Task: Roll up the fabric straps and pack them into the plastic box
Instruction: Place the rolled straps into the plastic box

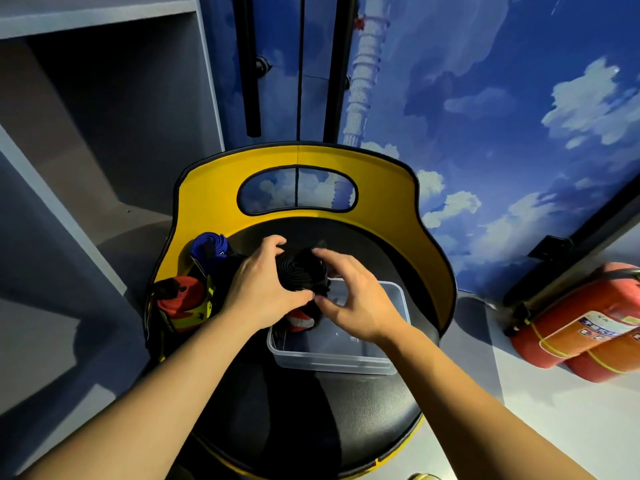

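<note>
Both the left hand (263, 289) and right hand (349, 299) clasp the black rolled strap (300, 270); keep it tight while lowering into the plastic box (391, 362).

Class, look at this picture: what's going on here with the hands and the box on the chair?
A person holds a rolled-up black strap in both hands, left hand and right hand, just above a clear plastic box on a black chair seat. A red strap already lies in the box. A blue strap and an orange strap wait at the seat's left side.
</note>
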Motion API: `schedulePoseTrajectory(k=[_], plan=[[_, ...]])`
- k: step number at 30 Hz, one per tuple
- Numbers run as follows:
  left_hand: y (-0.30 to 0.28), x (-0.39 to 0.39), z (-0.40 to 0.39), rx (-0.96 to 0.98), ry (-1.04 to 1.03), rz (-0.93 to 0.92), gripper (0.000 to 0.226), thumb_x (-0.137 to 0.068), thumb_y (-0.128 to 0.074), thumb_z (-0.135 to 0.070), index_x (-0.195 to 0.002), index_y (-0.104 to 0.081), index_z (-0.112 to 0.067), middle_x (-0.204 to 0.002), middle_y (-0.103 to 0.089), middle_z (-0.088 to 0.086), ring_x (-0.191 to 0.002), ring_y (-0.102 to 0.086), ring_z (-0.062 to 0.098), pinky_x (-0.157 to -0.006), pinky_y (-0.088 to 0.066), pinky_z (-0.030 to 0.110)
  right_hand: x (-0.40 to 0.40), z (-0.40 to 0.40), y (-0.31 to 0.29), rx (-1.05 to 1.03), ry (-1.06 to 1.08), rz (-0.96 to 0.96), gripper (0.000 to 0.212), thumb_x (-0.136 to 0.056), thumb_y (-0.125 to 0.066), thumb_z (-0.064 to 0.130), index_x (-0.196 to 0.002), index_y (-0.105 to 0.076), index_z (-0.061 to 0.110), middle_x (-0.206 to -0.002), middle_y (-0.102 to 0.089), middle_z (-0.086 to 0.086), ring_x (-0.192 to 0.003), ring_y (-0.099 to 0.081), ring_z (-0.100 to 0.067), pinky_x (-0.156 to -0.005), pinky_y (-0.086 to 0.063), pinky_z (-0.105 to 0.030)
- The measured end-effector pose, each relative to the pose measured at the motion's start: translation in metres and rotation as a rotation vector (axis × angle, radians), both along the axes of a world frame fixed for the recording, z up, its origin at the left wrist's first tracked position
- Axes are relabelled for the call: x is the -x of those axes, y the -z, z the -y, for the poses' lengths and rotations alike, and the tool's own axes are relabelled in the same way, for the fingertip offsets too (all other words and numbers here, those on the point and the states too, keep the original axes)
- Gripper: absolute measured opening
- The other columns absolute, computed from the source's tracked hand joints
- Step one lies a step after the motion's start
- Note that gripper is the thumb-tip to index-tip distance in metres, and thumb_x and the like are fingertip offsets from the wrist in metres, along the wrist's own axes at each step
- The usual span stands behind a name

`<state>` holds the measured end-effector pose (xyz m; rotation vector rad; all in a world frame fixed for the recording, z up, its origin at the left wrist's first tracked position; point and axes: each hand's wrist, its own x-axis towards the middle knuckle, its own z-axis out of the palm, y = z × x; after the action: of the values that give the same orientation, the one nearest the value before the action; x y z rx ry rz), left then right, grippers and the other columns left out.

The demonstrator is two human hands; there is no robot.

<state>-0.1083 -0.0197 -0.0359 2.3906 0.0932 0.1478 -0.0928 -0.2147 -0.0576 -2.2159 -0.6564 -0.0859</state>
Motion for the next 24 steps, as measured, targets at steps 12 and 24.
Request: schedulePoseTrajectory(k=[12, 24], plan=[[0.007, -0.004, -0.027, 0.483, 0.033, -0.121, 0.053, -0.073, -0.06, -0.01, -0.125, -0.054, -0.024, -0.121, -0.061, 0.003, -0.109, -0.062, 0.019, -0.093, -0.052, 0.035, 0.007, -0.004, -0.003, -0.019, 0.04, -0.082, 0.064, -0.075, -0.06, 0.023, -0.139, -0.052, 0.022, -0.139, -0.051, 0.007, -0.126, -0.05, -0.008, -0.109, -0.041, -0.029], [0.025, -0.008, -0.035, 0.423, 0.129, -0.063, 0.078, -0.073, -0.084, 0.003, -0.136, -0.051, -0.028, -0.12, -0.057, -0.013, -0.103, -0.062, 0.006, -0.078, -0.055, 0.022, 0.004, -0.009, 0.001, -0.005, 0.068, -0.079, 0.083, -0.068, -0.083, 0.056, -0.138, -0.049, 0.028, -0.135, -0.052, 0.009, -0.125, -0.048, -0.008, -0.106, -0.038, -0.022]])
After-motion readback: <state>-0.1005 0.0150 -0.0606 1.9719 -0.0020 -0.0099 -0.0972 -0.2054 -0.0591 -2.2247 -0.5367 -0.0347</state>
